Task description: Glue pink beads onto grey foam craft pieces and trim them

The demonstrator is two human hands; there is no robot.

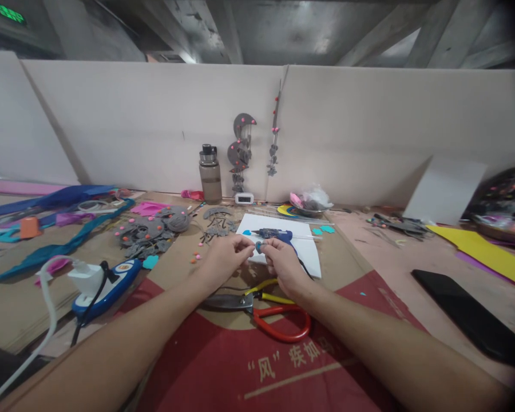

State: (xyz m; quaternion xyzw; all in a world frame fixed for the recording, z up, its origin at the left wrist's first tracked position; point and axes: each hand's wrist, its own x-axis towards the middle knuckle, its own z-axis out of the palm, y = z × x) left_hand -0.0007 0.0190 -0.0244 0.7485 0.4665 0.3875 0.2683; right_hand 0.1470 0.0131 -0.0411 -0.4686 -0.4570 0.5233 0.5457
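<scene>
My left hand point(228, 258) and my right hand point(283, 262) meet over the near left part of a white sheet point(311, 260). Between their fingertips is a small blue-teal piece point(258, 246), pinched from both sides. Just behind the hands a dark blue glue gun point(274, 234) lies on the sheet, with a small blue piece point(247, 233) near its nozzle. Below my hands lie scissors with red handles point(282, 337) and a yellow-handled tool point(278, 298), partly hidden by my right hand.
Grey felt pieces point(152, 229) with pink beads lie left of centre. A bottle point(210, 180) stands by the back wall. At the left is a blue power strip point(120, 283) with a white plug; at the right, a black phone point(467, 315) and yellow sheet point(484, 254).
</scene>
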